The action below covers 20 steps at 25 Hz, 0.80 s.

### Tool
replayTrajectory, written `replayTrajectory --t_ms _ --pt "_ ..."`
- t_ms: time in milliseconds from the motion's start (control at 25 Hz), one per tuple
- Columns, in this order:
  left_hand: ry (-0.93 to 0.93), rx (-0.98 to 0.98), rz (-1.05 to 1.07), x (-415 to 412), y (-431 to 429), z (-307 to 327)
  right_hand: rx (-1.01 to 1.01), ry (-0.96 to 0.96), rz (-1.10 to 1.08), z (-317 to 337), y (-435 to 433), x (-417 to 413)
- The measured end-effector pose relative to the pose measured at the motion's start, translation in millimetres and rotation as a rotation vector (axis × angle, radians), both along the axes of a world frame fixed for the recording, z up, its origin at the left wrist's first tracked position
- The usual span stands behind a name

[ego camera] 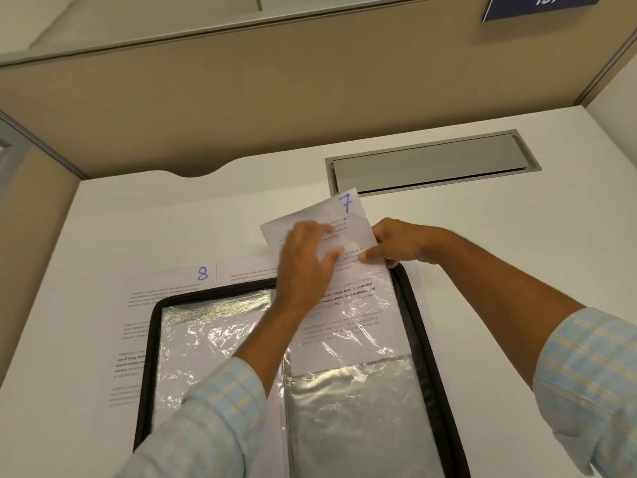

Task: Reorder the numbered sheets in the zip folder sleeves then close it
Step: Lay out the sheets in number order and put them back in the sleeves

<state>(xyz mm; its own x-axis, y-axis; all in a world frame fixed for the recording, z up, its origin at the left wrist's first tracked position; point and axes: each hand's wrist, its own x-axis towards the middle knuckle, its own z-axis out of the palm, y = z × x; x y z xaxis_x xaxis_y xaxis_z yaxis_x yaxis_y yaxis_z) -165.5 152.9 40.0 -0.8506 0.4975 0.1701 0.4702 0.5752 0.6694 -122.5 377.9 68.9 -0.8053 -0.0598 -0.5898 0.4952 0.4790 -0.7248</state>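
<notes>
Working sheet 7 [346, 208] at the sleeve [358, 326] mouth.
Paper looks thin and floppy, plastic clingy; left hand [305, 263] fingers lie flat on it, right hand [401, 243] fingers pinch its edge.

**Halfway In**

Your left hand [306, 260] lies with fingers stretched on the white printed sheet marked 7 [355, 220], which stands partway in the right clear plastic sleeve [362, 391] of the black-edged zip folder [418, 339]. Your right hand [396, 243] pinches that sheet's right edge. A white sheet marked 8 [165, 288] lies under the folder's left side on the white desk [517, 253].
</notes>
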Motion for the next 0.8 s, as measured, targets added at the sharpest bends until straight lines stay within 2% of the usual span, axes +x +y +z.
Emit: replayTrajectory --t_ms 80,160,240,360,520,800 --pt "0.095 -0.069 0.079 -31 1 4 -0.056 -0.016 -0.018 -2 -1 10" --pt "0.104 -0.186 0.021 -56 3 5 -0.132 -0.003 -0.072 -3 -3 20" --pt "0.008 -0.260 -0.107 -73 7 10 -0.189 0.026 -0.205 -6 -5 29" --pt "-0.211 -0.281 -0.193 -84 9 11 -0.115 0.039 -0.389 -15 -3 49" --pt "-0.282 -0.325 -0.273 -80 7 5 -0.081 0.035 -0.489 -28 -7 75" --pt "-0.438 -0.352 -0.446 -45 -4 -3 -0.074 0.155 -0.611 -21 -16 85"
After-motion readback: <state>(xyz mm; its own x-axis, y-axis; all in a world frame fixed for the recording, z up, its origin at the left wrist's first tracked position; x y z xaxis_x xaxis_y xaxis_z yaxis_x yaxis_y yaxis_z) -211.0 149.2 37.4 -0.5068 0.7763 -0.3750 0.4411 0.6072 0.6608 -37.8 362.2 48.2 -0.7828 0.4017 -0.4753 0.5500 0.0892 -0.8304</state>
